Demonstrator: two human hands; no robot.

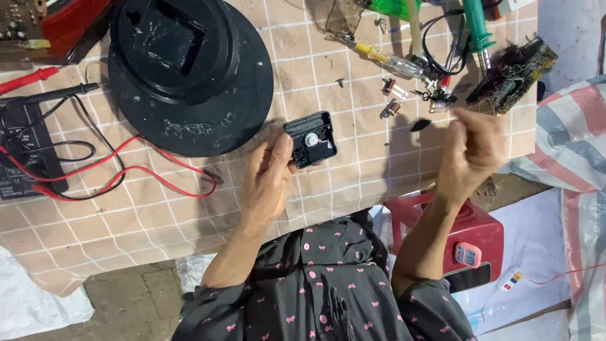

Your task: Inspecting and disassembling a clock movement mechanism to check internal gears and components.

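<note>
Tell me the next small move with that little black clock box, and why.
Probably bring the right hand down to the small black clock box. The left hand only steadies it on the table's checked cover, while the right hand is raised, blurred, apart from it.

One black round housing (189,76), one small black square mechanism (309,139), one multimeter (25,151) with two probes (38,85), two green-handled tools (476,25), one yellow-handled screwdriver (385,58), one red stool (470,233) and two hands (268,180) were present.

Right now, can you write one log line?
left hand: holds black clock movement | right hand: raised, blurred | black clock back: beside
</note>
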